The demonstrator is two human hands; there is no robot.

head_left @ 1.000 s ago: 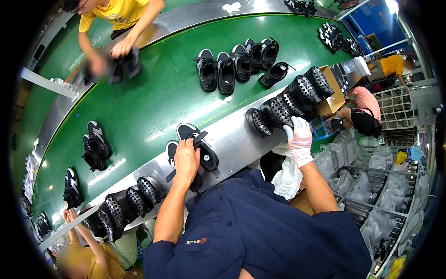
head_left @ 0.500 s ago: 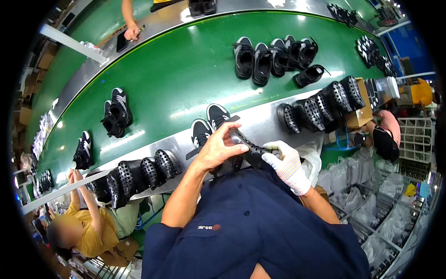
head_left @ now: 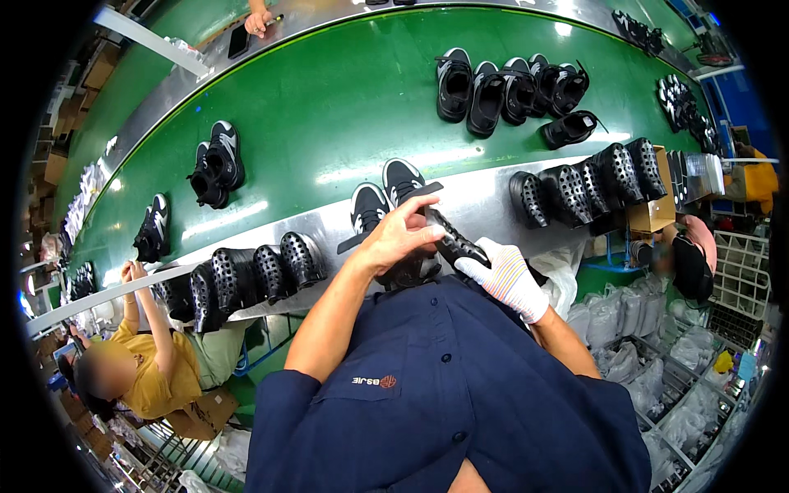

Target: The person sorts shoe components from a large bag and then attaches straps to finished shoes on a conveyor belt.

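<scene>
In front of my body, both hands are on a black shoe tree (head_left: 462,244) dotted with holes. My bare left hand (head_left: 398,240) closes on its far end, thumb and fingers on either side. My right hand (head_left: 506,279), in a white striped glove, wraps around the near end. Just beyond my left hand stand two black-and-grey sneakers, a left one (head_left: 369,205) and a right one (head_left: 402,180), with dark straps sticking out beside them. Their near parts are hidden behind my left hand and forearm.
Black shoe trees stand in rows along the metal ledge, on the left (head_left: 269,275) and right (head_left: 567,195). More sneakers (head_left: 486,99) sit on the green conveyor belt (head_left: 320,107). A co-worker in yellow (head_left: 160,370) is at the left; another person's hand (head_left: 259,22) shows across the belt.
My right hand has shifted from a fingertip hold to a fuller wrap around the shoe tree, which has tilted slightly. The whole view has shifted, so the belt and shoes sit differently in it.
</scene>
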